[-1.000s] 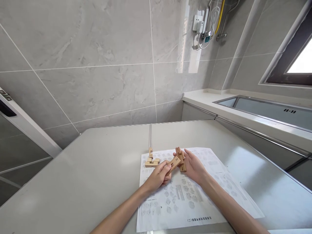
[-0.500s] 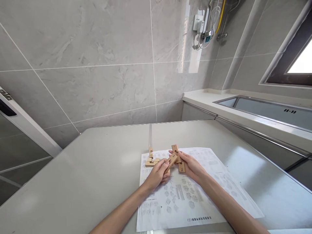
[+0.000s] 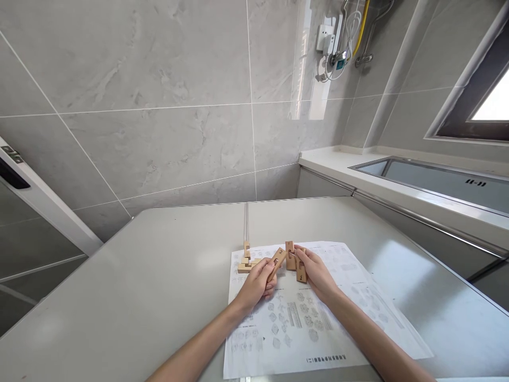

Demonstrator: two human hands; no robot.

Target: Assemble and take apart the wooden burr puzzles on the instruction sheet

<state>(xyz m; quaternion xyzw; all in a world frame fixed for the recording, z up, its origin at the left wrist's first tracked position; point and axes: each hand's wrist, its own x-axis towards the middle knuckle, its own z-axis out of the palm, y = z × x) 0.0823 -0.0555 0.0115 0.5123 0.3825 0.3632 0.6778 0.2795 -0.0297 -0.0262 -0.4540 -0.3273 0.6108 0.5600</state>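
Note:
My left hand (image 3: 260,280) is closed on a notched wooden puzzle piece (image 3: 278,262) marked with a 2, which slants up to the right. In my right hand (image 3: 315,269), closed, are two more notched wooden pieces: an upright far piece (image 3: 290,256) and a nearer numbered piece (image 3: 301,270) beside it. The left hand's piece comes close to the far one; I cannot tell whether they touch. Several other wooden pieces (image 3: 247,268) lie past my left hand, partly hidden by it. Under both hands is a printed instruction sheet (image 3: 286,339) with small diagrams.
The sheet lies on a pale grey table (image 3: 170,276) with a seam down its middle. A grey tiled wall (image 3: 159,148) rises behind. To the right are a counter with a sink (image 3: 429,180), and a wall socket (image 3: 324,38) with cables. A white-framed door (image 3: 51,201) stands at left.
The two pieces in my right hand have turned and now stand more side by side. The left hand's piece has shifted slightly left and down, away from them.

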